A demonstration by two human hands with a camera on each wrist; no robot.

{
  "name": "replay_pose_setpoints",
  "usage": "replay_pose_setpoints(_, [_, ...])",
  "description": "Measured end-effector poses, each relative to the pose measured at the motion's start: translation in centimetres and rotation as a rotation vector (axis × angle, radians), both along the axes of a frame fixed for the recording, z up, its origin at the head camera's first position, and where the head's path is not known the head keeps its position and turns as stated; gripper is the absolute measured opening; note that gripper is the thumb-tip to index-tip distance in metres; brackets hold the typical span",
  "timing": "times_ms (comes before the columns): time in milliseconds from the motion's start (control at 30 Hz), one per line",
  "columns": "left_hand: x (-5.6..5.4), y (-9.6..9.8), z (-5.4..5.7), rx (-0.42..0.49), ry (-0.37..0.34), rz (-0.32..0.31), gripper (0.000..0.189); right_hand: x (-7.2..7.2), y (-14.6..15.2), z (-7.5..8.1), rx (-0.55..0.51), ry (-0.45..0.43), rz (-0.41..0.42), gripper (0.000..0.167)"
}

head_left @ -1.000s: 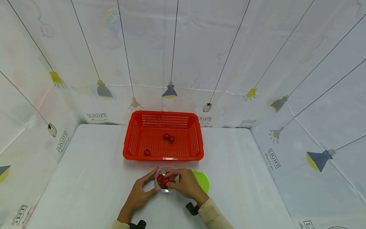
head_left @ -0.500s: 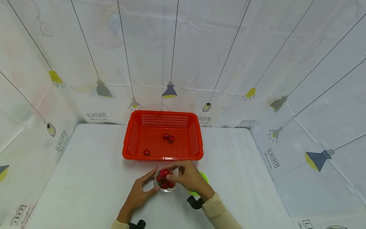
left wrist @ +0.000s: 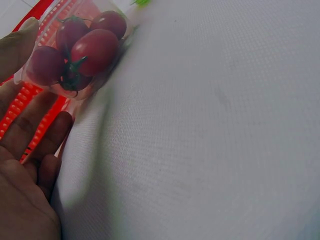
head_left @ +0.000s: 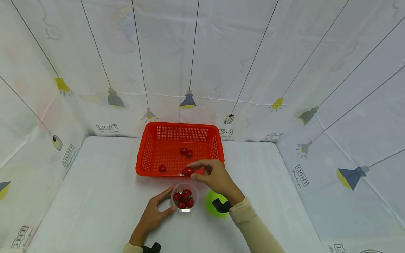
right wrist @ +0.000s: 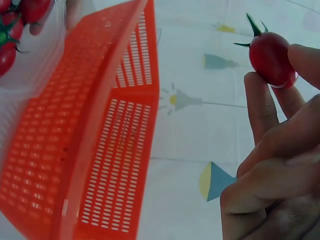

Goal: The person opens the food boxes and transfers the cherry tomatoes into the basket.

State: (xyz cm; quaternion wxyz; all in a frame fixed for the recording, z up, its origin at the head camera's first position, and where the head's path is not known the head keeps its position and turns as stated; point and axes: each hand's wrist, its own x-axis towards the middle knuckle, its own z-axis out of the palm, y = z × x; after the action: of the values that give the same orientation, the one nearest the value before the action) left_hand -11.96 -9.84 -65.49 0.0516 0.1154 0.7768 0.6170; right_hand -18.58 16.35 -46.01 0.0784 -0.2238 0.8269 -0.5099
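My right hand pinches a red cherry tomato over the front rim of the red basket. In the right wrist view, that tomato shows green sepals and sits between thumb and fingertips. My left hand holds a small clear plastic tub on the table, thumb on one side and fingers on the other. Several cherry tomatoes with green stems fill the tub; the left wrist view shows the tomatoes through its wall.
Three cherry tomatoes lie in the basket, one tomato at front left and a pair of tomatoes near the middle. A bright green lid lies right of the tub, partly hidden by my right wrist. Printed sheets wall in the white table.
My right hand has come up out of the tub with a tomato and moved forward to the basket's front rim. The left hand stays at the tub.
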Motion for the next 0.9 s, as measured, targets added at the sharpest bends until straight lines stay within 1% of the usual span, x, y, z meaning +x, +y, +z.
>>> replay_pose_setpoints(133, [0.0,0.0,0.0,0.003,-0.002,0.0,0.072,-1.6,0.4,0.7,-0.008,0.012,-0.028,0.029])
replay_pose_setpoints(333, [0.0,-0.1,-0.1,-0.005,0.003,-0.001,0.072,-3.6,0.9,1.5,-0.044,0.01,-0.063,0.028])
replay_pose_setpoints(633, [-0.1,0.0,0.2,-0.006,-0.01,0.002,0.073,-5.6,0.9,2.2,-0.043,-0.004,-0.082,0.027])
replay_pose_setpoints(767, [-0.1,0.0,0.2,-0.002,-0.015,0.004,0.073,-6.8,0.8,2.2,-0.041,-0.016,-0.091,0.027])
replay_pose_setpoints(900, [-0.1,0.0,0.1,-0.01,-0.006,0.003,0.073,-8.2,0.7,1.8,-0.036,-0.043,-0.091,0.027])
